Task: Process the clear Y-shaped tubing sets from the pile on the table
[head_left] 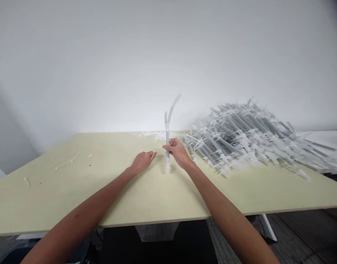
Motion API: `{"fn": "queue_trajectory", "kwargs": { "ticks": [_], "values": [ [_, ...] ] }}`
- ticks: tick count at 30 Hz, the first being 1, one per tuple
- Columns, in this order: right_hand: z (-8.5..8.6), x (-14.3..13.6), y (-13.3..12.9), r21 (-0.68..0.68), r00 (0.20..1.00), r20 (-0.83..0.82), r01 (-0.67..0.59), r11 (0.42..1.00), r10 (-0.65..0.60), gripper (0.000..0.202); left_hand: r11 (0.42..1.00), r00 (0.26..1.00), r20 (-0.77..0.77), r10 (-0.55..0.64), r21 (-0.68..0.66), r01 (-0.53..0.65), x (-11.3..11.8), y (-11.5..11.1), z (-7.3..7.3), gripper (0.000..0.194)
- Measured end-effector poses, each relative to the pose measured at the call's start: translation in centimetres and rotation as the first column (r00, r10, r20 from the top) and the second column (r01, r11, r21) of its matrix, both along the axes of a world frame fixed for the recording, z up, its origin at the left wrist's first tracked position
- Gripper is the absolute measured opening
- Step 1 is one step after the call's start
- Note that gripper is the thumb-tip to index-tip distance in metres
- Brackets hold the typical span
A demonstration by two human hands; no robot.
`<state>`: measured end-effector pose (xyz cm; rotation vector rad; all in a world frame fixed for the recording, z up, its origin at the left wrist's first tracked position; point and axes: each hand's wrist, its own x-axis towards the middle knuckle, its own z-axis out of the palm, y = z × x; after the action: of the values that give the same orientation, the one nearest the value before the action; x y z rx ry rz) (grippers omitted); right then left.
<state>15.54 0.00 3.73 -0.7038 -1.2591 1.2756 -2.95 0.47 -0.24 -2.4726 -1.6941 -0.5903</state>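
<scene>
A grey tube assembly (167,137) stands nearly upright in front of me, pinched between the thumb and fingers of my right hand (177,151). Its top forks into two tube ends, the longer one bending to the right and blurred. A pale, whitish fitting sits at its lower end, just over the tabletop. To the left, my left hand (143,161) is closed, its thumb and fingers pressed together and pointing at the tube from a short distance. Whether something small is in that pinch is hidden.
A big heap of similar grey tubes (240,128) with clear fittings and white ties covers the table's right side. Small white cable ties (160,136) lie scattered at the back. A few loose ties (68,161) rest on the left. Behind the pale yellow table (124,201) rises a white wall.
</scene>
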Motion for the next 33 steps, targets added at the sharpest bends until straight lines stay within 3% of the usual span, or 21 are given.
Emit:
{"fn": "queue_trajectory", "kwargs": {
  "ticks": [4, 7, 10, 14, 15, 18, 19, 20, 21, 23, 25, 27, 33],
  "values": [
    [0.0, 0.1, 0.5, 0.078, 0.977, 0.178, 0.102, 0.992, -0.114, 0.038, 1.000, 1.000, 0.012, 0.012, -0.013, -0.012, -0.2, 0.1, -0.1, 0.055],
    [0.4, 0.8, 0.9, 0.229, 0.859, 0.400, 0.244, 0.942, -0.320, 0.030, 1.000, 0.999, 0.033, 0.014, -0.024, -0.013, -0.5, 0.3, -0.2, 0.054],
    [1.7, 2.3, 1.2, 0.401, 0.664, 0.550, 0.322, 0.858, -0.506, 0.024, 0.999, 0.999, 0.044, 0.028, -0.041, -0.026, -0.8, 0.5, -0.3, 0.054],
    [4.4, 6.5, 1.3, 0.607, 0.386, 0.606, 0.340, 0.718, -0.696, 0.020, 0.998, 0.999, 0.031, 0.040, -0.039, -0.039, -0.9, 0.6, -0.4, 0.054],
    [5.1, 7.9, 1.4, 0.655, 0.304, 0.595, 0.353, 0.668, -0.744, 0.020, 0.999, 0.999, 0.029, 0.037, -0.038, -0.036, -0.9, 0.7, -0.5, 0.054],
    [6.3, 12.9, 1.9, 0.811, -0.025, 0.458, 0.422, 0.406, -0.889, 0.024, 0.999, 0.999, 0.025, 0.021, -0.034, -0.021, -0.7, 0.7, -0.6, 0.053],
    [6.3, 14.5, 2.2, 0.828, -0.139, 0.444, 0.441, 0.346, -0.885, 0.025, 0.999, 1.000, 0.025, 0.018, -0.033, -0.017, -0.7, 0.7, -0.6, 0.053],
    [6.1, 16.0, 2.5, 0.830, -0.240, 0.462, 0.457, 0.321, -0.854, 0.027, 0.999, 1.000, 0.026, 0.016, -0.033, -0.015, -0.6, 0.7, -0.6, 0.052],
    [5.7, 17.2, 2.9, 0.823, -0.308, 0.511, 0.444, 0.353, -0.803, 0.029, 0.999, 1.000, 0.027, 0.015, -0.034, -0.014, -0.6, 0.6, -0.7, 0.052],
    [4.5, 19.1, 3.6, 0.756, -0.370, 0.649, 0.412, 0.509, -0.665, 0.033, 0.999, 1.000, 0.026, 0.012, -0.036, -0.011, -0.6, 0.6, -0.8, 0.052],
    [3.4, 20.0, 4.1, 0.704, -0.394, 0.710, 0.418, 0.575, -0.583, 0.037, 0.999, 1.000, 0.021, 0.007, -0.035, -0.006, -0.7, 0.6, -0.9, 0.052],
    [2.7, 20.2, 4.4, 0.698, -0.401, 0.716, 0.419, 0.581, -0.571, 0.039, 0.999, 1.000, 0.010, 0.006, -0.036, -0.006, -0.7, 0.6, -1.0, 0.052],
    [2.4, 19.5, 3.7, 0.778, -0.461, 0.628, 0.369, 0.508, -0.627, 0.036, 1.000, 0.998, -0.068, 0.009, 0.012, -0.008, -0.5, -0.4, -0.5, 0.051]
  ]
}}
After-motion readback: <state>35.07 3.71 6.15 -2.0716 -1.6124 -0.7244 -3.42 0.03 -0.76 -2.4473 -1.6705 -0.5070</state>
